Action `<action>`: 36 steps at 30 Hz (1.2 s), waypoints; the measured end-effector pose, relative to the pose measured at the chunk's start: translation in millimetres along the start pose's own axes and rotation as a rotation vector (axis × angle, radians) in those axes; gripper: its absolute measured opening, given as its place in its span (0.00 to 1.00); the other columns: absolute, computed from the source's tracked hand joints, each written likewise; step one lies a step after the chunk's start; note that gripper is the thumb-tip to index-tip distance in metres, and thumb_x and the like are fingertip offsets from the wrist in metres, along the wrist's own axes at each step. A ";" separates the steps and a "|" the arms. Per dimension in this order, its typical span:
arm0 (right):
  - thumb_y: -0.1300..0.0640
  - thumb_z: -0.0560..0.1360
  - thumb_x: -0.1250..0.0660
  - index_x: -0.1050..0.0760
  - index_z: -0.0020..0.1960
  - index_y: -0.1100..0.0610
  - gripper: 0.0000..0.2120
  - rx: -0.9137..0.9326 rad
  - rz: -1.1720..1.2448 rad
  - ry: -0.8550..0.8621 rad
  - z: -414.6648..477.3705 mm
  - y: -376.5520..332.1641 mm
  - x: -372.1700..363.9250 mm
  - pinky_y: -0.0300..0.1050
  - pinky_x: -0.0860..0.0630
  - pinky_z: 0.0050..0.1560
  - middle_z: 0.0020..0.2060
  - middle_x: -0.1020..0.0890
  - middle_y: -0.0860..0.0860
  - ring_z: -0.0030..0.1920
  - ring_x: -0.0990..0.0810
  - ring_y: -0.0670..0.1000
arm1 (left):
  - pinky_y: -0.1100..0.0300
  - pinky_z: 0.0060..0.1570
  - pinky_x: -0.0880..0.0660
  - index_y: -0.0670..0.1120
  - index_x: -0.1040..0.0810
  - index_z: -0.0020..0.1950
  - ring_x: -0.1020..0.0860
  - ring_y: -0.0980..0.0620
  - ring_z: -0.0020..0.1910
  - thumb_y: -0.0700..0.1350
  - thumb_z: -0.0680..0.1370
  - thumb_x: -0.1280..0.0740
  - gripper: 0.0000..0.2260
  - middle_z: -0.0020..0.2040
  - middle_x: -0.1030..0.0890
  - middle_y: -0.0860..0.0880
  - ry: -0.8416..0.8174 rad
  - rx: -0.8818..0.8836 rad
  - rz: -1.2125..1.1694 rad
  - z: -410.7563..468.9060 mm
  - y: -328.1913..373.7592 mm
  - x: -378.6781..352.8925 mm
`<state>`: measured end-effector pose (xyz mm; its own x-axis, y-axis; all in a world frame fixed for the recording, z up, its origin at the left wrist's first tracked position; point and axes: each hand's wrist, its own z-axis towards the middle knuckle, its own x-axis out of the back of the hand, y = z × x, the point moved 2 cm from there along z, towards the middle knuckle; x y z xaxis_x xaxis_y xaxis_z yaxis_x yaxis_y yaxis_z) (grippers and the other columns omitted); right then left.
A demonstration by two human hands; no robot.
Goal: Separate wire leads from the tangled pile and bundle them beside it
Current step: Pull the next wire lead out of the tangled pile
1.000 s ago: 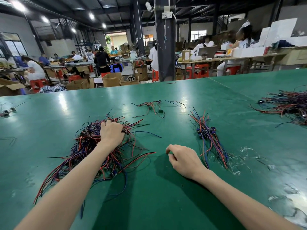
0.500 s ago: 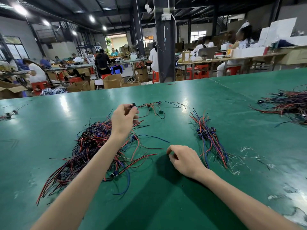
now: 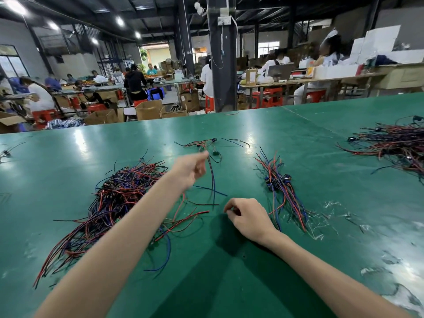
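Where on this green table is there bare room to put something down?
Bare table lies between the tangled pile and the bundle, around and nearer than the right hand. More lies beyond the pile, far left. Crowded: stray leads below the left hand pinching a lead, and plastic scraps right of the bundle.

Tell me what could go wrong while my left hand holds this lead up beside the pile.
1. The lead dangling from your left hand hangs over loose strands edging the pile; it may snag and drag others along.
2. Your grip is just a pinch, and the hand looks motion-blurred, so the lead could slip.
3. The bundle lies fanned out; a careless drop may tangle it.
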<state>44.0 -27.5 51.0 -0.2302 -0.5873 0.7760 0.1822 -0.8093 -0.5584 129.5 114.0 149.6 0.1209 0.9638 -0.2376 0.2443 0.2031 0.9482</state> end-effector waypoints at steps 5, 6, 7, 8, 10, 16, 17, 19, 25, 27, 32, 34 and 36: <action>0.58 0.74 0.37 0.19 0.48 0.53 0.08 -0.023 0.055 -0.004 -1.9 1.1 0.1 0.44 0.25 0.48 0.44 0.16 0.49 0.47 0.20 0.52 | 0.56 0.57 0.25 0.37 0.29 0.59 0.26 0.48 0.54 0.39 0.80 0.38 0.09 0.53 0.29 0.46 0.044 -0.041 0.133 47.1 33.8 8.5; 0.58 0.74 0.37 0.19 0.47 0.53 0.08 -0.023 0.057 -0.006 -2.2 1.1 -0.4 0.44 0.25 0.47 0.43 0.16 0.48 0.46 0.20 0.52 | 0.57 0.50 0.25 0.37 0.28 0.54 0.25 0.48 0.49 0.37 0.81 0.39 0.04 0.50 0.28 0.46 0.085 -0.021 0.327 51.9 31.1 18.0; 0.58 0.74 0.37 0.19 0.47 0.52 0.08 -0.022 0.054 -0.009 -2.0 1.4 -0.6 0.43 0.25 0.47 0.43 0.16 0.48 0.45 0.20 0.52 | 0.59 0.43 0.27 0.38 0.29 0.47 0.27 0.48 0.42 0.35 0.80 0.40 0.04 0.44 0.29 0.45 0.124 -0.020 0.559 54.6 27.0 27.6; 0.58 0.74 0.37 0.19 0.47 0.52 0.08 -0.022 0.048 -0.013 -1.7 1.5 -1.1 0.43 0.25 0.46 0.42 0.16 0.47 0.45 0.21 0.52 | 0.59 0.38 0.29 0.39 0.29 0.43 0.28 0.47 0.39 0.33 0.80 0.41 0.07 0.41 0.28 0.45 0.146 -0.036 0.818 57.8 20.8 39.1; 0.57 0.74 0.38 0.20 0.46 0.51 0.08 -0.022 0.034 -0.020 -0.8 1.3 -2.1 0.43 0.26 0.45 0.40 0.17 0.47 0.43 0.21 0.52 | 0.57 0.43 0.27 0.35 0.22 0.50 0.25 0.46 0.44 0.31 0.77 0.42 0.10 0.46 0.22 0.40 0.104 -0.091 1.253 59.5 6.8 59.3; 0.58 0.74 0.37 0.20 0.45 0.52 0.07 -0.024 0.045 -0.017 0.5 1.8 -2.1 0.42 0.28 0.41 0.34 0.21 0.45 0.38 0.25 0.50 | 0.52 0.53 0.25 0.49 0.19 0.55 0.22 0.48 0.49 0.39 0.73 0.31 0.12 0.54 0.19 0.48 -0.112 -0.085 1.651 51.1 -16.0 80.1; 0.58 0.74 0.37 0.20 0.45 0.52 0.07 -0.024 0.046 -0.015 0.4 1.7 -1.9 0.42 0.29 0.41 0.33 0.22 0.44 0.37 0.25 0.50 | 0.50 0.56 0.28 0.50 0.19 0.52 0.22 0.48 0.52 0.44 0.72 0.29 0.09 0.53 0.18 0.50 -0.077 -0.147 1.749 50.8 -17.2 78.5; 0.58 0.74 0.37 0.20 0.45 0.52 0.07 -0.026 0.047 -0.013 0.5 1.6 -1.3 0.42 0.30 0.40 0.32 0.23 0.44 0.37 0.26 0.49 | 0.50 0.58 0.32 0.51 0.19 0.49 0.23 0.49 0.53 0.50 0.73 0.28 0.07 0.49 0.18 0.52 -0.044 -0.264 1.807 49.1 -19.5 73.0; 0.58 0.74 0.36 0.19 0.46 0.52 0.07 -0.036 0.057 -0.023 0.9 2.4 -1.4 0.42 0.28 0.41 0.33 0.21 0.44 0.39 0.23 0.51 | 0.65 0.41 0.29 0.43 0.18 0.44 0.22 0.57 0.37 0.47 0.73 0.27 0.07 0.37 0.17 0.51 -0.168 -0.390 1.159 25.4 6.6 44.4; 0.58 0.74 0.36 0.19 0.47 0.52 0.07 -0.041 0.054 -0.034 1.4 2.1 -1.2 0.44 0.25 0.45 0.40 0.17 0.48 0.43 0.21 0.53 | 0.64 0.45 0.27 0.44 0.18 0.42 0.22 0.56 0.38 0.48 0.74 0.28 0.07 0.37 0.17 0.51 -0.188 -0.432 1.045 10.2 17.0 32.0; 0.58 0.74 0.35 0.19 0.46 0.53 0.07 -0.037 0.055 -0.024 1.0 1.6 -0.6 0.43 0.27 0.41 0.38 0.17 0.48 0.41 0.21 0.53 | 0.67 0.35 0.28 0.42 0.21 0.41 0.24 0.54 0.33 0.47 0.75 0.31 0.09 0.34 0.21 0.47 -0.169 -0.322 0.579 -30.5 28.3 3.3; 0.58 0.74 0.36 0.19 0.45 0.52 0.07 -0.040 0.068 -0.017 0.8 2.2 -0.6 0.41 0.30 0.38 0.32 0.22 0.44 0.37 0.25 0.51 | 0.67 0.29 0.26 0.41 0.22 0.42 0.24 0.54 0.29 0.46 0.76 0.32 0.08 0.32 0.21 0.47 -0.193 -0.195 0.384 -43.9 19.1 -4.4; 0.58 0.74 0.36 0.19 0.44 0.52 0.07 -0.047 0.080 -0.006 1.3 3.0 -0.7 0.40 0.33 0.37 0.29 0.25 0.43 0.35 0.27 0.49 | 0.65 0.27 0.24 0.39 0.23 0.44 0.24 0.54 0.27 0.43 0.75 0.32 0.07 0.33 0.21 0.46 -0.213 -0.101 0.222 -53.2 2.1 -8.8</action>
<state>46.0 -29.5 49.2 -0.2105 -0.6500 0.7302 0.1545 -0.7597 -0.6317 77.8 115.1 164.9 0.3619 0.9308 -0.0512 0.0936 0.0184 0.9954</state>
